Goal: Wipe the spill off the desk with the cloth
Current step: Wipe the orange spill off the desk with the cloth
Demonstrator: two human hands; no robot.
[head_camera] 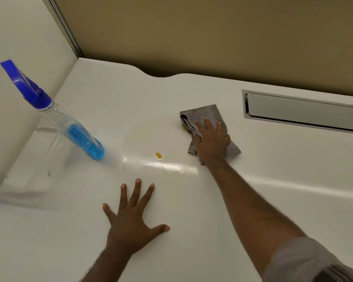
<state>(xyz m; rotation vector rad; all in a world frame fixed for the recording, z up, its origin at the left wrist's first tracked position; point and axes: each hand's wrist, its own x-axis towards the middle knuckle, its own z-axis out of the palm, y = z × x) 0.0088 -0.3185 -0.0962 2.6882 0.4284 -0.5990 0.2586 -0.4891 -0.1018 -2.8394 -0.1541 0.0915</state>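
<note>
The right hand (211, 142) presses the cloth (207, 116) flat, fingers (207, 123) spread; the amber drop (158, 155) lies to its left, nearer; left hand (130, 222) splayed empty on the worktop (273, 180).

desk (192, 210): smooth white laminate-like top, glossy, showing bright glare streaks
cloth (208, 115): soft grey fabric, matt, lying creased and folded
spill (158, 155): amber liquid, wet and shining
spray bottle (73, 129): clear shiny plastic holding blue liquid, with an opaque blue plastic head
cable flap (304, 110): looking like brushed grey metal, satin
wall (212, 37): flat matt tan
</note>
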